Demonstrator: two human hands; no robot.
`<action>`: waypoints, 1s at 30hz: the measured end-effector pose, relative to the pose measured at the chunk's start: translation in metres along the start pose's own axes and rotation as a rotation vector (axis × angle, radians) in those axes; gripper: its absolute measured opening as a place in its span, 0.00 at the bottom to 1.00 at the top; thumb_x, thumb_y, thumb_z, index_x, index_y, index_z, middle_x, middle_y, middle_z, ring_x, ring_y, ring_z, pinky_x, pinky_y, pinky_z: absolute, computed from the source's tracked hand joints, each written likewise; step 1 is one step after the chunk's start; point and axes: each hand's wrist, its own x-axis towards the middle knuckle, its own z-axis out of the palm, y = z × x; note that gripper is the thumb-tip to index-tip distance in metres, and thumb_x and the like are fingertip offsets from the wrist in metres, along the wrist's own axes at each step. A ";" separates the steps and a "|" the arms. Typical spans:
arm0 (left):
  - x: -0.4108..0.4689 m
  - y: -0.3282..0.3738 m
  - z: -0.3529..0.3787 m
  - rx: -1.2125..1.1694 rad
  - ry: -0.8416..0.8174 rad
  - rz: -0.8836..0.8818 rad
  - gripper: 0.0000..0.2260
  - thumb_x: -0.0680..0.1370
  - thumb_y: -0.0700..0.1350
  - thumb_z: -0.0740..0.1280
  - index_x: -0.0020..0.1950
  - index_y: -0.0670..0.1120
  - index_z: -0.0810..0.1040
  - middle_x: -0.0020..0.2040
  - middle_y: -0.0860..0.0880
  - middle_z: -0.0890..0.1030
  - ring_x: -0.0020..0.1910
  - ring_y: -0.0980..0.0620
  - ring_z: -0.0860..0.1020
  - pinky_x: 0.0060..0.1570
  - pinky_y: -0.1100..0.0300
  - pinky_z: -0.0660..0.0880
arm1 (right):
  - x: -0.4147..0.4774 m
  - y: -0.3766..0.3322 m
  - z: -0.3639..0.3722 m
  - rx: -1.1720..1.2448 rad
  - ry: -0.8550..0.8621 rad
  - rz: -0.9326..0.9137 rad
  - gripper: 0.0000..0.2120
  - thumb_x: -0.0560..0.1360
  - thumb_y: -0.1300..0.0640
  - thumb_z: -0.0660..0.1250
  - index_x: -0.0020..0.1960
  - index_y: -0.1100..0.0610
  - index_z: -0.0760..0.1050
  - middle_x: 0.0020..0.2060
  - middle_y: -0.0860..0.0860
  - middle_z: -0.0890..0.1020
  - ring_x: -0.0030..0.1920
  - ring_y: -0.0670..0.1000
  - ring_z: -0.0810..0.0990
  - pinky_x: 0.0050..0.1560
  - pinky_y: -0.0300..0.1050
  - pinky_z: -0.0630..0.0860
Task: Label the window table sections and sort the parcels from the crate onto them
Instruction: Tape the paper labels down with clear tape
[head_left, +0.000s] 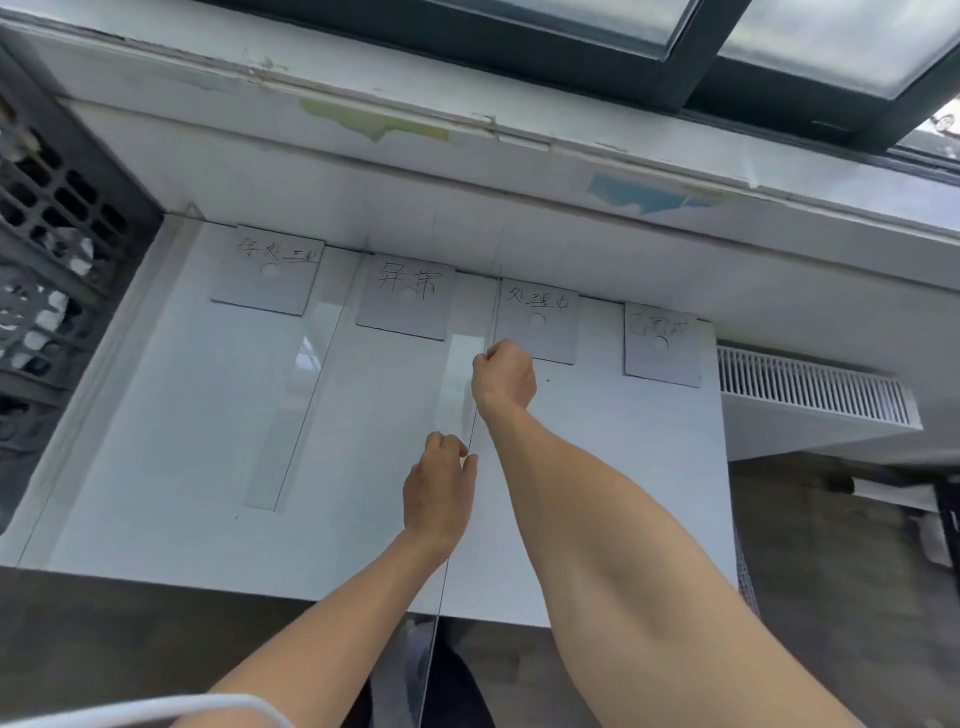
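The white table under the window carries several grey label cards with handwritten characters along its far edge: far left card, second card, third card, right card. One clear strip lies flat between the first two sections. My right hand pinches the far end of a second clear strip just below the third card. My left hand pinches the same strip nearer to me. Its loose end hangs past the table's front edge.
A dark grey perforated crate with pale parcels showing through its holes stands at the left against the table. A white radiator sits to the right, below the window sill. A white cable crosses the bottom left.
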 end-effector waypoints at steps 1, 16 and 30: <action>0.001 0.001 0.002 -0.009 -0.006 -0.009 0.08 0.82 0.47 0.63 0.53 0.44 0.77 0.53 0.50 0.76 0.43 0.49 0.79 0.41 0.58 0.74 | 0.001 0.001 0.001 0.001 -0.003 0.000 0.07 0.79 0.60 0.61 0.50 0.59 0.78 0.45 0.53 0.81 0.41 0.54 0.76 0.39 0.43 0.69; 0.018 -0.001 0.015 -0.002 -0.034 -0.042 0.08 0.82 0.46 0.62 0.53 0.43 0.77 0.54 0.48 0.76 0.45 0.46 0.79 0.47 0.49 0.78 | 0.019 0.007 0.012 -0.005 -0.027 0.018 0.07 0.79 0.59 0.62 0.51 0.58 0.79 0.44 0.52 0.81 0.39 0.53 0.74 0.39 0.42 0.67; 0.026 -0.007 0.023 -0.019 -0.043 -0.068 0.07 0.82 0.46 0.64 0.52 0.44 0.78 0.53 0.49 0.77 0.43 0.48 0.79 0.44 0.54 0.78 | 0.021 0.007 0.019 0.013 -0.022 0.030 0.07 0.80 0.60 0.61 0.52 0.59 0.77 0.47 0.53 0.82 0.41 0.53 0.74 0.40 0.44 0.68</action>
